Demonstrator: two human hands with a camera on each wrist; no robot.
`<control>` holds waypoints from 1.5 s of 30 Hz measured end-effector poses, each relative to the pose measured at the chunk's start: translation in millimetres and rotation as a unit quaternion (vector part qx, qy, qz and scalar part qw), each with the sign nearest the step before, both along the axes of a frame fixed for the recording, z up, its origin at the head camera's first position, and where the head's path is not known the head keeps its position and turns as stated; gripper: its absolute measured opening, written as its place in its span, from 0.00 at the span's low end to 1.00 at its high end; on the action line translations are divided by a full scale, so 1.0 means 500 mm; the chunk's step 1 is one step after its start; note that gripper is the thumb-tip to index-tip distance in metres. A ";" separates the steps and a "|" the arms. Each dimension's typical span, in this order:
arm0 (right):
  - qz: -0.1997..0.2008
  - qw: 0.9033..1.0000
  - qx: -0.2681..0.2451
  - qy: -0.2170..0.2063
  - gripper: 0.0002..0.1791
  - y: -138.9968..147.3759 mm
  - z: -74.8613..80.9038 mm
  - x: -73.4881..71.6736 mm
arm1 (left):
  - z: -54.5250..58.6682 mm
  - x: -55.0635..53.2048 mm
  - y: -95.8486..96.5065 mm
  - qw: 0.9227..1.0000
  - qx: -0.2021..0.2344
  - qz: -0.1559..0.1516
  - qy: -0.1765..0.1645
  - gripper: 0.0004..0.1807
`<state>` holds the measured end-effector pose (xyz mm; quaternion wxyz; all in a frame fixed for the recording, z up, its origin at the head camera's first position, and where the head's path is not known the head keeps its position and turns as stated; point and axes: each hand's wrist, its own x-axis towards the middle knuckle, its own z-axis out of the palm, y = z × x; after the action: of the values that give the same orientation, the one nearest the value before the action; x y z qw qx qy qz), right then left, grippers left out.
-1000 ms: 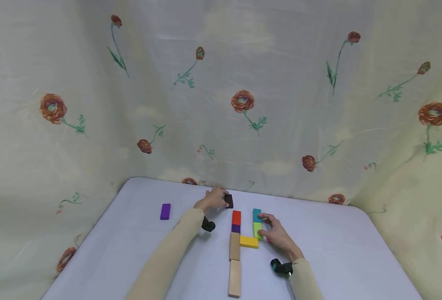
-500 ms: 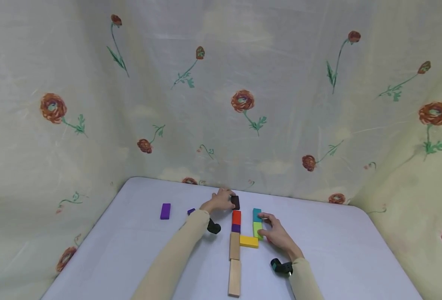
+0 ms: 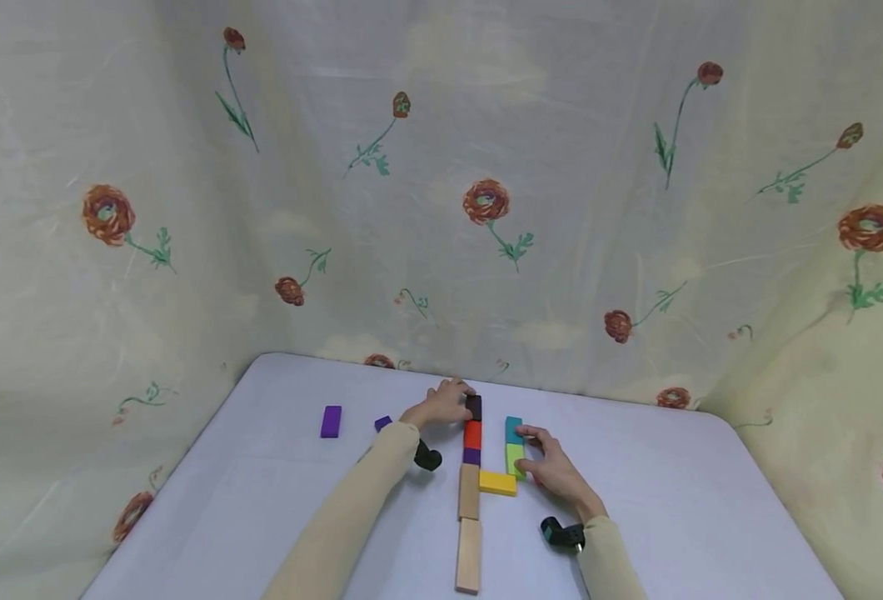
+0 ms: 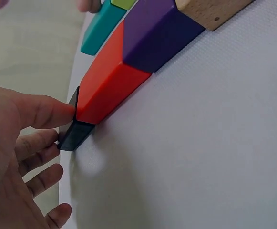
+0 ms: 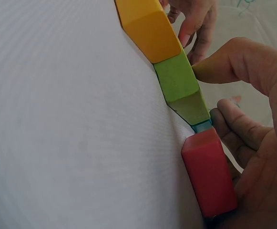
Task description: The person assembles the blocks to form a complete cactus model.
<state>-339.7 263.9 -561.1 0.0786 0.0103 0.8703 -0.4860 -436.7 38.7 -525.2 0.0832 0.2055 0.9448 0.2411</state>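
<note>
My left hand pinches a small black block against the far end of a red block; in the left wrist view its thumb lies on the black block. Behind the red block a purple block and two wooden blocks continue the row toward me. A yellow block branches right from it. My right hand rests with thumb on a green block and a finger at a teal block. Beside its palm lies a pinkish-red block, mostly hidden in the head view.
A purple block lies to the left on the white table, and another purple block is partly covered by my left sleeve. A flowered curtain hangs behind the table's far edge.
My left hand has brought the black block right and slightly toward me, up to the red block's far end. A purple block has come out from behind the left arm. The right hand stays put.
</note>
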 end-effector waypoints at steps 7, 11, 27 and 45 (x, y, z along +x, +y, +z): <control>0.001 1.000 -0.001 -0.001 0.35 0.001 0.000 -0.003 | 0.001 0.004 0.003 1.000 -0.010 -0.005 0.006 0.26; 0.001 1.000 -0.003 -0.001 0.35 0.000 0.002 -0.002 | 0.006 0.008 0.002 1.000 -0.013 -0.005 0.004 0.26; 0.000 1.000 -0.004 -0.004 0.35 -0.002 0.006 0.001 | 0.016 0.028 -0.016 0.999 0.030 -0.003 0.032 0.26; 0.026 0.999 -0.037 0.010 0.33 0.028 0.014 0.001 | 0.051 0.252 -0.060 0.989 -0.041 -0.101 0.099 0.34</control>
<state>-339.3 278.0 -554.3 0.0827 -0.0206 0.8526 -0.5155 -310.9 8.9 -499.9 0.0215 0.3188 0.9319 0.1715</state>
